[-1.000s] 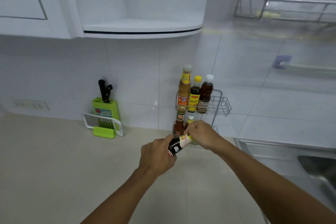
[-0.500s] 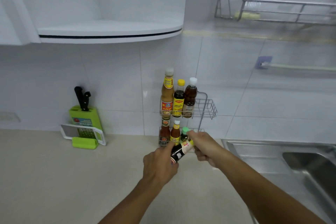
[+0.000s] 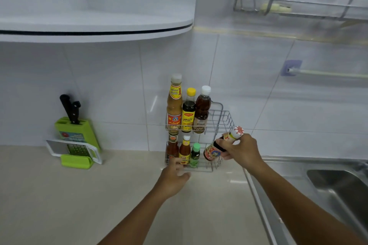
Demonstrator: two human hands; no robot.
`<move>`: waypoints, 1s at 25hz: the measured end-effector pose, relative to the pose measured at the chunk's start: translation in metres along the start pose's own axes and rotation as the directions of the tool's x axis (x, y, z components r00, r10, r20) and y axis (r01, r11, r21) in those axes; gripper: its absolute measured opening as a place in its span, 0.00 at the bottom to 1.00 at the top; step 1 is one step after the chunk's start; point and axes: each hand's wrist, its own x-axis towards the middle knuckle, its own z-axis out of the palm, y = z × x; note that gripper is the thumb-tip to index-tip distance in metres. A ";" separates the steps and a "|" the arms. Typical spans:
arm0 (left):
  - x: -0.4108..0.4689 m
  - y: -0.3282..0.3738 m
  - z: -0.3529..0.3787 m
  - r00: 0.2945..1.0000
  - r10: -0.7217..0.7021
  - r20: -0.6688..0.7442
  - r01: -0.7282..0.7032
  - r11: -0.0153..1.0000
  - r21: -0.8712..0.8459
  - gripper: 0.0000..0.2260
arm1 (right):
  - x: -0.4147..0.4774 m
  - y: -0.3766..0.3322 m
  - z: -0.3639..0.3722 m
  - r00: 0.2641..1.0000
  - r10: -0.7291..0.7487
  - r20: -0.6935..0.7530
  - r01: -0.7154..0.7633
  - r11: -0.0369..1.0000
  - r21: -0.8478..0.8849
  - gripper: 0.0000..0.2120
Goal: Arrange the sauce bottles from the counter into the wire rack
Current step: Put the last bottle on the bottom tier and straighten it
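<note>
Placing step: the right hand [image 3: 242, 150] carries a dark sauce bottle [image 3: 221, 145] toward the lower tier of the wire rack [image 3: 219, 123], so by my reading this is the loading of one more bottle.
Right hand state: wrapped around the bottle's neck and shoulder, fingers closed on it; the bottle is tilted, patterned cap up and to the right, base down and to the left.
Bottle position: in the air at the rack's right side, its base just beside the small green-capped bottle [image 3: 195, 155]; whether the base has crossed the lower front rail I cannot tell.
Left hand state: the left hand [image 3: 174, 175] holds nothing, fingers loosely curled and slightly apart, low at the front of the lower tier; whether it touches the wire is hard to tell.
Rack contents: three tall bottles [image 3: 188, 109] stand upright on the upper tier, three shorter ones on the lower tier, all crowded to the left.
Free space: the right part of both tiers shows bare wire.
Bench: the beige bench [image 3: 79, 195] shows no other sauce bottle in view, so this looks like the last one, or close to it.
Next move calls for: righting the bottle, lifting its base over the lower rail, and setting it down in the open slot without knocking the green-capped neighbour.
Left hand's likely role: steadying the rack while the bottle goes in.
</note>
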 end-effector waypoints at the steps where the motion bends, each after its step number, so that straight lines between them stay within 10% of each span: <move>1: 0.006 -0.014 -0.006 0.998 -0.069 -0.001 0.069 0.998 0.004 0.24 | 0.007 0.007 0.003 0.999 -0.002 -0.033 0.001 1.000 -0.005 0.12; 9: 0.050 -0.071 -0.034 0.957 -0.288 -0.029 0.287 0.957 -0.028 0.24 | 0.054 0.067 0.050 0.983 -0.050 -0.179 0.023 0.988 -0.151 0.18; 25: 0.097 -0.074 -0.015 0.973 -0.231 0.022 0.232 0.970 -0.072 0.33 | 0.110 0.106 0.091 0.993 0.034 0.115 -0.006 0.971 -0.241 0.12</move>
